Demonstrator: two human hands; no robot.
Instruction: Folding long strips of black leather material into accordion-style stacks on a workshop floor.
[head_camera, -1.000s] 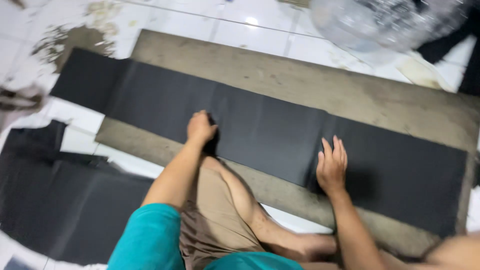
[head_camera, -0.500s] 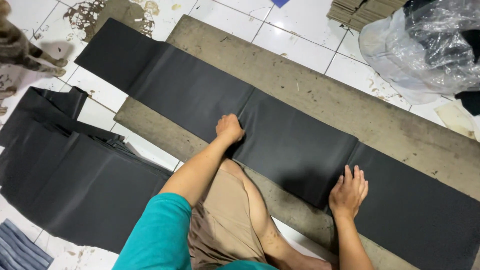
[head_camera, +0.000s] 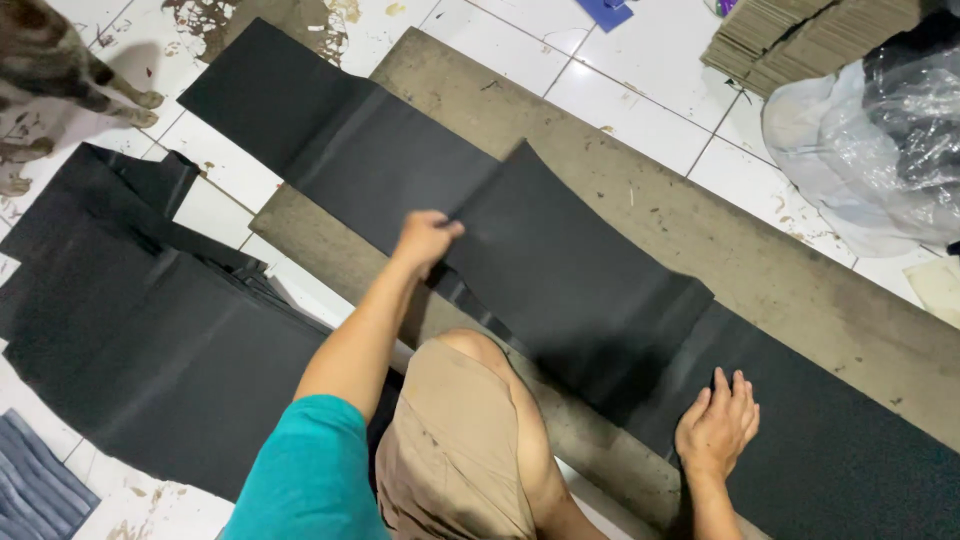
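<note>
Left hand (head_camera: 425, 240) fingers are clamped on the lifted edge of the black sheet (head_camera: 580, 280); right hand (head_camera: 718, 425) fingers lie apart, flat on it.

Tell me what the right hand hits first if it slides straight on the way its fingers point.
The right hand lies flat on the black sheet, fingers pointing up the picture. Going straight on, it would first meet the lifted fold of that sheet, then probably the brown board beyond; how high the fold stands is unclear.
</note>
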